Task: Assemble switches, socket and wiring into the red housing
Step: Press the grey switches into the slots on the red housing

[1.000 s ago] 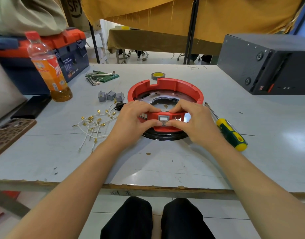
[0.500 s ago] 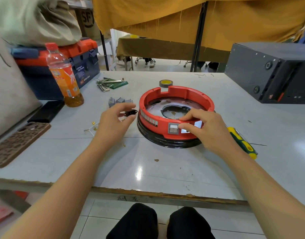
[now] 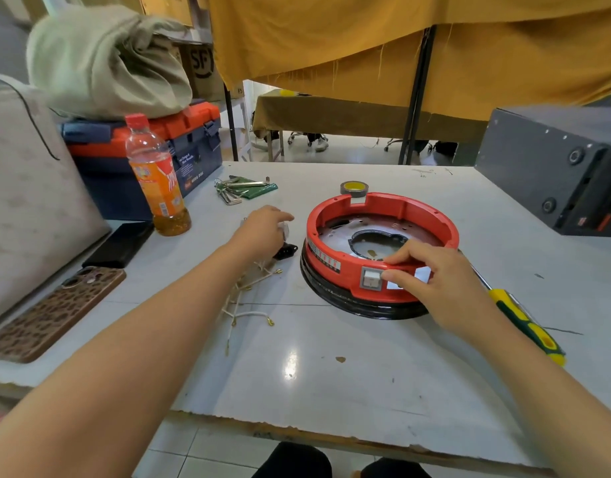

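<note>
The red housing [image 3: 383, 250] sits on its black base on the tabletop [image 3: 331, 367], a grey switch [image 3: 370, 278] fitted in its near wall. The right hand [image 3: 431, 284] pinches that wall just beside the switch, fingers over the rim and thumb outside. The left hand [image 3: 262, 229] reaches left of the housing, fingers curled over something small and blurred, above a black socket [image 3: 286, 251] and loose white wires [image 3: 249, 298]; whether it grips anything I cannot tell.

White surface [image 3: 331, 381], front edge chipped, glare spot seen on it. Mustard fabric [image 3: 366, 46] hung behind on black poles [image 3: 416, 94]. Second cloth-covered table [image 3: 331, 113] seen beyond on pale tiled floor [image 3: 349, 151]. Daylight-lit.
</note>
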`<state>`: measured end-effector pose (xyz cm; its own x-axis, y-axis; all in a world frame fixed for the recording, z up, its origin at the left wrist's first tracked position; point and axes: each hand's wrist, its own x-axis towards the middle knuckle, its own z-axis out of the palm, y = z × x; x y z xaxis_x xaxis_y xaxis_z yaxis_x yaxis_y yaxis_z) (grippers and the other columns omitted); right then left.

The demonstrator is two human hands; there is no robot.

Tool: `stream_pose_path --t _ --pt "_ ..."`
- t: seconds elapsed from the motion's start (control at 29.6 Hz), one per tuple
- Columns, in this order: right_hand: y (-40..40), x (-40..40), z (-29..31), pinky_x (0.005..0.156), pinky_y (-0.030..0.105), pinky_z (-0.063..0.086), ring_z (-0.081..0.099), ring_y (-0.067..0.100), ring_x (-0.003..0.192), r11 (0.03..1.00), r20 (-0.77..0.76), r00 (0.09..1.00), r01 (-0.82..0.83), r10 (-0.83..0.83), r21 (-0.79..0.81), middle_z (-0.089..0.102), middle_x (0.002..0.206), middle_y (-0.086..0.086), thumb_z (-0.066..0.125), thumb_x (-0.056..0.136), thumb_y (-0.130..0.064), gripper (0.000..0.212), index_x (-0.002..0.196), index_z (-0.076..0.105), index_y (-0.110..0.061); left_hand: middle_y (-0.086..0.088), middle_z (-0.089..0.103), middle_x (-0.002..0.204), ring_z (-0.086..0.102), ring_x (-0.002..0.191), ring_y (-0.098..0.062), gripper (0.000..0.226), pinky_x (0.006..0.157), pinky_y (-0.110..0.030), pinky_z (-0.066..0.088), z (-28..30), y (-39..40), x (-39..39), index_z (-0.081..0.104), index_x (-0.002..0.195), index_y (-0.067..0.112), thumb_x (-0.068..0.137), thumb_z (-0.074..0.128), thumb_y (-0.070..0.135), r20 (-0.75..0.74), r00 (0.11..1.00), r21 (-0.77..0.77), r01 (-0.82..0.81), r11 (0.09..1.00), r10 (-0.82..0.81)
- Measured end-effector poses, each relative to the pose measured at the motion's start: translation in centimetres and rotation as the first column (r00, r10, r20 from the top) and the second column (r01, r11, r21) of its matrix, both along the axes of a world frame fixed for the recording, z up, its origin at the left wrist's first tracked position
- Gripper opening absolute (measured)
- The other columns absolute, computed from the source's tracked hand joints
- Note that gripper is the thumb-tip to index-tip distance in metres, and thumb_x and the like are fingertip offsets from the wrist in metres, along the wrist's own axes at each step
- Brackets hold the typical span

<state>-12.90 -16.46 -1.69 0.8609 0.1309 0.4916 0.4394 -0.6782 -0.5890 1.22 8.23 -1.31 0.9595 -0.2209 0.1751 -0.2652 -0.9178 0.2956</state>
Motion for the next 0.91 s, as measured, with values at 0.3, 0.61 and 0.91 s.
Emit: stream_pose_path --t 0.3,0.61,0.91 --pt "-0.6 2.7 1.3 0.07 0.004 0.042 0.057 -0.008 0.085 0.997 -0.119 0.99 -0.074 0.072 -0.004 0.065 0.08 -0.021 0.071 0.081 -0.023 0.012 0.078 0.063 -0.032 -0.014 0.048 0.125 0.044 0.117 -0.034 0.039 0.1 -0.046 0.038 -1.0 -0.7 2.7 0.054 0.13 0.02 0.092 0.051 0.014 -0.031 0.996 0.1 -0.079 0.992 0.082" --pt "-1.2 4.5 0.9 0.079 0.007 0.039 0.055 -0.009 0.087 0.996 -0.031 0.999 -0.044 0.041 -0.075 0.059 0.085 -0.028 0.069 0.083 -0.024 0.011 0.09 0.065 -0.032 0.013 0.064 0.107 0.06 0.075 -0.01 0.03 0.067 -0.02 0.046 0.1 -0.2 -0.3 0.063 0.107 0.032 0.082 0.071 0.018 0.054 0.997 -0.544 0.081 0.835 -0.061" --pt "-1.2 4.0 0.2 0.097 0.025 0.03 0.047 0.007 0.095 0.99 0.057 0.998 0.026 -0.018 -0.138 0.056 0.098 -0.02 0.056 0.093 -0.016 0.025 0.113 0.067 -0.024 -0.002 0.066 0.097 0.065 0.077 -0.013 0.034 0.07 -0.023 0.054 -0.3 -3.7 -6.3 0.065 0.105 0.03 0.077 0.075 0.014 0.039 0.928 -0.863 0.218 0.457 -0.371"
